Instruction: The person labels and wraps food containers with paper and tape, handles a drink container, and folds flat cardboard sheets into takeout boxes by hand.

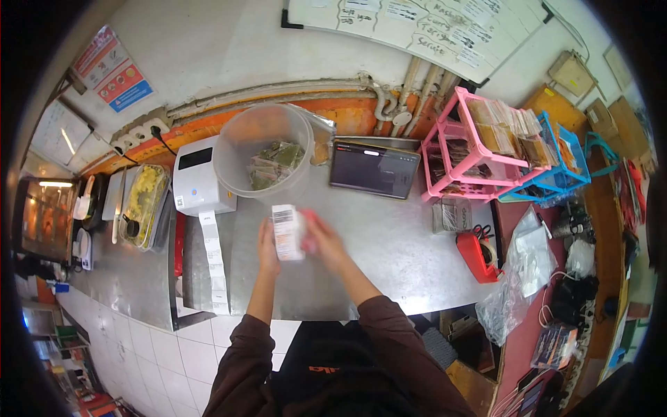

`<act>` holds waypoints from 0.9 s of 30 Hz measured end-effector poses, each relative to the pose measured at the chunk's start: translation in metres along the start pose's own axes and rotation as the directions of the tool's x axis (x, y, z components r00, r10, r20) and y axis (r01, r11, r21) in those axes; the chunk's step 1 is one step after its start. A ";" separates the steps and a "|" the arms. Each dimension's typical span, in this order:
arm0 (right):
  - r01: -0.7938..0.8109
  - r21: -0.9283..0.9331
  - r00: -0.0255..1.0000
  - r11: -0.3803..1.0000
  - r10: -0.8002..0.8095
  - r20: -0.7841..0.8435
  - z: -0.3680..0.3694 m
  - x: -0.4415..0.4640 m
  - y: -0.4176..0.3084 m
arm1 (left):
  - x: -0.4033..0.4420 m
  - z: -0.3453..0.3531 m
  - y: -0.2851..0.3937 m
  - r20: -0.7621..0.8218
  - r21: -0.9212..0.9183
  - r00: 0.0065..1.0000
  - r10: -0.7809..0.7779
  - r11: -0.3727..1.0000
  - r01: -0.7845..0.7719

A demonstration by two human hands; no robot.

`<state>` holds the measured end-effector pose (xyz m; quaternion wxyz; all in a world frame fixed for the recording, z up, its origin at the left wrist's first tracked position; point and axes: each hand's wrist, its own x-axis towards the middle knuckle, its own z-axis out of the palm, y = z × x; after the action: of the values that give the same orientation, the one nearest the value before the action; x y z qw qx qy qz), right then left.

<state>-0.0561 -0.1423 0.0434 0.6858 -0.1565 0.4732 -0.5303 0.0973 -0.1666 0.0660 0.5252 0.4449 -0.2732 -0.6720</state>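
Two hands at work over the counter (pixel 375 257)! The left hand (pixel 267 247) has its fingers closed along one edge of a white printed packet (pixel 287 233), held up between the pair; the right hand (pixel 323 240) is a blur at the other edge, and I can't tell whether it grips. There's the risk, I'd say: if only the left has hold, a brisk rub could twist the packet loose or crease its face. Just beyond stands the clear bin (pixel 231 149) of green sachets (pixel 274 167); a forward slip could knock it. Off to the left, a paper strip (pixel 214 260) trails from the label printer (pixel 205 177) to the front edge, and the left sleeve (pixel 250 333) could snag and tear it.
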 end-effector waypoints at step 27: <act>0.220 -0.007 0.140 0.976 -0.038 -0.989 -0.262 -0.729 0.617 | -0.854 0.267 -0.121 0.217 -0.130 -0.912 0.349 0.936 0.327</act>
<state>0.0956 0.8108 -0.1786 0.1733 0.2344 0.7512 -0.5923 -0.1501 0.6539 0.3519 -0.0966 -0.7066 -0.4495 -0.5379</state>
